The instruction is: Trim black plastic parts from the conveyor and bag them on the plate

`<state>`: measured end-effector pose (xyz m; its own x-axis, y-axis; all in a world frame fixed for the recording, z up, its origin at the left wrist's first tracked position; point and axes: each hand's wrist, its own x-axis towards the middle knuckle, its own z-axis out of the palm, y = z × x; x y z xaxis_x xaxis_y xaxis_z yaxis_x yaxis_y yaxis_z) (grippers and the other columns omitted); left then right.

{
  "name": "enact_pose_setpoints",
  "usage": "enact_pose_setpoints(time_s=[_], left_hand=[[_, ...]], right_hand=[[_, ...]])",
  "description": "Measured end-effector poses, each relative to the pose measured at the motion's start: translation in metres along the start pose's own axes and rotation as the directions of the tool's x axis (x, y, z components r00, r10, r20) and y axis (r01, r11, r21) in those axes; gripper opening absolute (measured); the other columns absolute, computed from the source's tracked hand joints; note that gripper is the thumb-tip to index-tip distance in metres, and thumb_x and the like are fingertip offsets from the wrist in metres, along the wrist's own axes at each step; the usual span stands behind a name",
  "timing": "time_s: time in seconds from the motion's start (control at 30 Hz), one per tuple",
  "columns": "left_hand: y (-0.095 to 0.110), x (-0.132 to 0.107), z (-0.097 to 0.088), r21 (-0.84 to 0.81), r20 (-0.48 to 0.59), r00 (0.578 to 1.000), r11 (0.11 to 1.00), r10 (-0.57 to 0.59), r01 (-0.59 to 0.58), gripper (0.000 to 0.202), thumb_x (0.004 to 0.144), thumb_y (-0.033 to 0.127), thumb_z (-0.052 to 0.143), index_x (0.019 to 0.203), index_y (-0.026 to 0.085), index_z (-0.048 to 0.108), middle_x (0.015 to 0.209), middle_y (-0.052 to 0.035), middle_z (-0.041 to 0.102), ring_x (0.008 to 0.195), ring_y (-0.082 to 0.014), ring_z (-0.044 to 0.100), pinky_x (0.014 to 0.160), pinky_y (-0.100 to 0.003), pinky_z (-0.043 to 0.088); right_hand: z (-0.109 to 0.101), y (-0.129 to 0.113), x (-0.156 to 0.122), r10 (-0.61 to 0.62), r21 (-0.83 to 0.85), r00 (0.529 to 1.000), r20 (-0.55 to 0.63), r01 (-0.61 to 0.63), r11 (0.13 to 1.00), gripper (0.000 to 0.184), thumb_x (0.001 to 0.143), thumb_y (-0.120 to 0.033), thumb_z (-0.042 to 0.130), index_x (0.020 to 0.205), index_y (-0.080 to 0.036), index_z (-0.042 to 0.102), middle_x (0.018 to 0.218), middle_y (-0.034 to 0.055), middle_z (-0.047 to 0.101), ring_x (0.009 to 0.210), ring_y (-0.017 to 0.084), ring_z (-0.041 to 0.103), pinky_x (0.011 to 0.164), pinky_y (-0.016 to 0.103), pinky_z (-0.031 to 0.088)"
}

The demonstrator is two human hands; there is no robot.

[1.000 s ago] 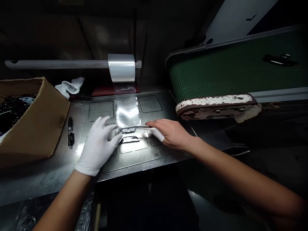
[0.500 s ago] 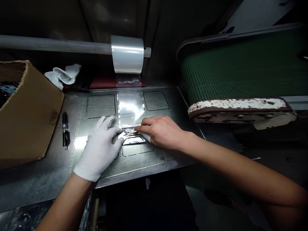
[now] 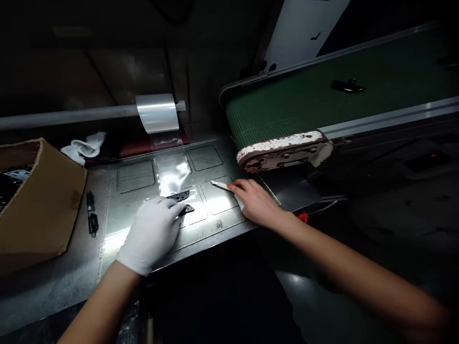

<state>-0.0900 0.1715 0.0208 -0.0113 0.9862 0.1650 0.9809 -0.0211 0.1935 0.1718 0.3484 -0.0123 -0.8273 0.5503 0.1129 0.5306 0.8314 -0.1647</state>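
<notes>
A dark part (image 3: 184,209) is pinned to the tabletop (image 3: 71,267) by the gloved left hand (image 3: 152,234), fingers flat. A blade (image 3: 220,185) is pinched in the right hand (image 3: 253,200), beside the film (image 3: 172,174).

Glossy clear film (image 3: 172,173); brushed metal table (image 3: 136,177).

Both hands low and palm-down: gloved left hand (image 3: 152,231) flat, bare right hand (image 3: 253,200) pinching.
</notes>
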Motion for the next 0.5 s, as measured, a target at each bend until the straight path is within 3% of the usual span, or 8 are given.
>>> enact_pose_setpoints(time_s=[0.07, 0.17, 0.23, 0.3, 0.37, 0.43, 0.5], left_hand=[[0.009, 0.005, 0.004, 0.061, -0.003, 1.000, 0.998, 0.014, -0.014, 0.028, 0.095, 0.015, 0.050, 0.105, 0.020, 0.075, 0.099, -0.0110, 0.074, 0.092, -0.0342, 0.066, 0.081, -0.049, 0.050], [0.013, 0.006, 0.011, 0.069, -0.058, 0.998, 0.997, -0.013, 0.017, 0.025, 0.087, 0.009, 0.050, 0.088, 0.017, 0.074, 0.085, -0.0134, 0.071, 0.085, -0.0365, 0.066, 0.078, -0.052, 0.051], [0.013, -0.003, 0.013, 0.025, -0.119, 0.992, 0.999, -0.038, 0.041, 0.024, 0.085, 0.007, 0.052, 0.081, 0.018, 0.072, 0.084, -0.0114, 0.071, 0.088, -0.0345, 0.067, 0.085, -0.053, 0.053], [0.017, -0.020, 0.013, -0.024, -0.215, 0.973, 0.996, -0.085, 0.082, 0.024, 0.087, 0.007, 0.053, 0.084, 0.020, 0.072, 0.103, -0.0121, 0.073, 0.107, -0.0330, 0.067, 0.100, -0.054, 0.052], [0.029, -0.044, 0.012, -0.169, -0.360, 0.912, 0.975, -0.199, 0.146, 0.021, 0.091, 0.009, 0.054, 0.090, 0.021, 0.071, 0.135, -0.0131, 0.064, 0.133, -0.0328, 0.056, 0.115, -0.058, 0.044], [0.047, -0.069, 0.014, -0.383, -0.470, 0.809, 0.907, -0.354, 0.175, 0.017, 0.094, 0.012, 0.057, 0.098, 0.024, 0.069, 0.156, -0.0094, 0.048, 0.148, -0.0324, 0.042, 0.121, -0.063, 0.038], [0.066, -0.090, 0.020, -0.581, -0.504, 0.705, 0.800, -0.499, 0.150, 0.019, 0.092, 0.013, 0.064, 0.103, 0.029, 0.067, 0.162, -0.0042, 0.041, 0.151, -0.0319, 0.038, 0.122, -0.064, 0.036]], right_hand=[[0.014, -0.006, -0.002, 0.033, 0.073, 0.996, -0.088, -0.027, 0.997, 0.072, 0.074, 0.003, 0.048, 0.144, -0.010, 0.058, 0.139, 0.0196, 0.059, 0.125, 0.034, 0.051, 0.103, 0.050, 0.049], [0.024, -0.007, -0.005, 0.059, 0.141, 0.983, -0.174, -0.035, 0.989, 0.072, 0.071, 0.004, 0.049, 0.141, -0.011, 0.060, 0.137, 0.0185, 0.060, 0.127, 0.033, 0.050, 0.105, 0.050, 0.048], [0.024, -0.003, -0.008, 0.057, 0.164, 0.978, -0.201, -0.024, 0.986, 0.071, 0.071, 0.005, 0.049, 0.139, -0.012, 0.060, 0.136, 0.0179, 0.061, 0.126, 0.032, 0.051, 0.106, 0.050, 0.047], [0.021, -0.004, -0.013, 0.053, 0.198, 0.966, -0.252, -0.002, 0.980, 0.064, 0.076, 0.002, 0.050, 0.138, -0.010, 0.060, 0.136, 0.0191, 0.060, 0.128, 0.033, 0.050, 0.109, 0.052, 0.045], [0.017, -0.015, -0.021, 0.060, 0.286, 0.938, -0.341, 0.043, 0.957, 0.050, 0.085, -0.006, 0.054, 0.135, -0.010, 0.062, 0.134, 0.0199, 0.059, 0.129, 0.033, 0.050, 0.112, 0.053, 0.042], [0.014, -0.042, -0.031, 0.093, 0.477, 0.926, -0.366, 0.100, 0.873, 0.036, 0.095, -0.020, 0.057, 0.130, -0.014, 0.064, 0.129, 0.0177, 0.061, 0.122, 0.031, 0.054, 0.108, 0.051, 0.046], [0.015, -0.081, -0.042, 0.115, 0.743, 0.973, -0.199, 0.073, 0.665, 0.031, 0.100, -0.034, 0.058, 0.126, -0.020, 0.065, 0.121, 0.0128, 0.065, 0.109, 0.025, 0.061, 0.096, 0.044, 0.053]])
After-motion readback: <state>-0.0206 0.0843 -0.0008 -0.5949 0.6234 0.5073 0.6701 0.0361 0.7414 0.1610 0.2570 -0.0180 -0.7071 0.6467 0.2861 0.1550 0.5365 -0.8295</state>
